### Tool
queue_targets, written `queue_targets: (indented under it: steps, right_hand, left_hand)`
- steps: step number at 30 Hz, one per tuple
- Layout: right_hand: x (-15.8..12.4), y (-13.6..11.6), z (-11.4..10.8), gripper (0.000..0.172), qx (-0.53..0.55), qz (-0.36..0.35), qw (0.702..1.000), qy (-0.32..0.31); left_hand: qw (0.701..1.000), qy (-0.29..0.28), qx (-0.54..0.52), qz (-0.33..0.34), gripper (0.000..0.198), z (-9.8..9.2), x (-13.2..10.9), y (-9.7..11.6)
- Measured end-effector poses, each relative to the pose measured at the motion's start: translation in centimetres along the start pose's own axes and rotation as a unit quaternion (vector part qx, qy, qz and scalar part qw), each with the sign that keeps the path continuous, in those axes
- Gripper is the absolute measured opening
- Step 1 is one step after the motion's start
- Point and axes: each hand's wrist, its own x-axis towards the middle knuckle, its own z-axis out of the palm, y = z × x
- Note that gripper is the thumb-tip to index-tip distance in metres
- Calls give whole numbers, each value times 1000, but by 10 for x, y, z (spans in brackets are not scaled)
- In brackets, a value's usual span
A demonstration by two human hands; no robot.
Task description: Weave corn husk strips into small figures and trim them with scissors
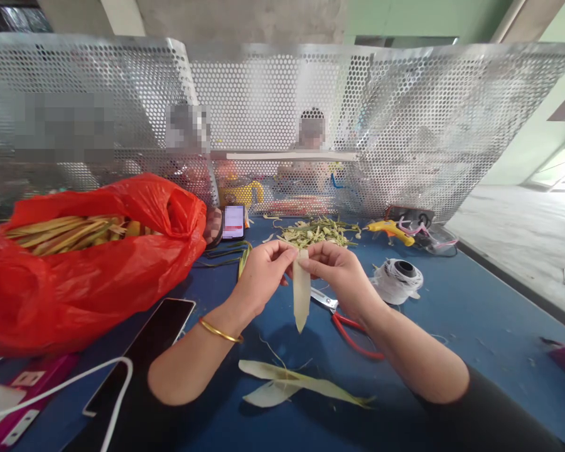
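Between my two hands hangs a pale dried husk strip [302, 295], its pointed end down. My left hand [268, 270] pinches its upper end from the left, with a gold bangle [220, 331] on that wrist. From the right, my right hand [335, 270] pinches the same top edge between thumb and fingers. Scissors with red handles [353, 333] lie beneath my right hand, blades partly behind it. Nearer me, several loose husk pieces [282, 383] lie crossed on the blue table [386, 395]. A heap of cut green and pale scraps [320, 231] sits just beyond my hands.
At left a red plastic bag [136, 251] holds dried strips. A dark phone or tablet [145, 345], a lit phone [234, 222] and a purple power strip [37, 389] lie around it. At right are a white spool [398, 280] and yellow glue gun [392, 231]. A perforated metal screen [273, 94] stands behind; people sit beyond.
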Motion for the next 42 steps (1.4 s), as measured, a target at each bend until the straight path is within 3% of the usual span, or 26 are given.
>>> queue_targets:
  steps: [6,16,22,27,31,36,38,42]
  right_hand:
    - [1,3,-1,20,-32,-47,997,46]
    - [-3,6,2,13,-78,-149,983,78]
    - [0,6,3,17,-13,-57,998,20]
    - [1,8,4,20,-17,-46,997,52]
    - [-2,10,3,18,-67,-92,991,68]
    - [-8,10,4,9,-178,-208,957,96]
    - [-7,10,4,7,-165,-198,963,78]
    - [-3,13,4,16,-93,-106,990,24]
  left_hand:
    - [999,-20,-37,-14,20,4,-1,-5]
    - [996,17,-73,-42,14,7,-2,-6]
    - [997,40,-67,-24,11,5,0,-6]
    - [998,20,-61,-17,18,6,-1,-8]
    - [998,20,-62,-24,17,10,-2,-9]
    - [997,30,-67,-26,14,11,-2,-10]
    - [997,36,-65,-26,13,9,-1,-10]
    - [997,46,-55,-20,13,7,1,-10]
